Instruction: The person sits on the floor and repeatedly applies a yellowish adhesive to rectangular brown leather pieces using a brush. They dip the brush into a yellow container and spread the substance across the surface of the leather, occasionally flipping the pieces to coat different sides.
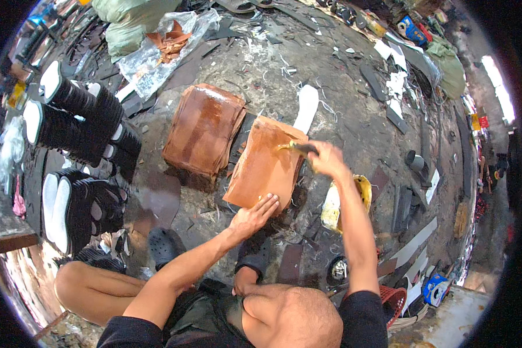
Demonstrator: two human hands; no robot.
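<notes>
Your right grip (329, 160) is closed round a brush (303, 149), its head near the upper right edge of the brown sheet (260, 165) | your left grip (254, 219) lies open at its lower edge | sheet sits beside a brown stack (204, 127) on the floor (359, 130)

I saw orange-tan sheets (264, 168), a reddish-brown stack (200, 136) streaked darker, a dark tool (304, 149) with a yellow end, a yellow-and-white container (330, 213), a white sole-shaped piece (307, 107), and mottled grey floor (226, 75).
</notes>
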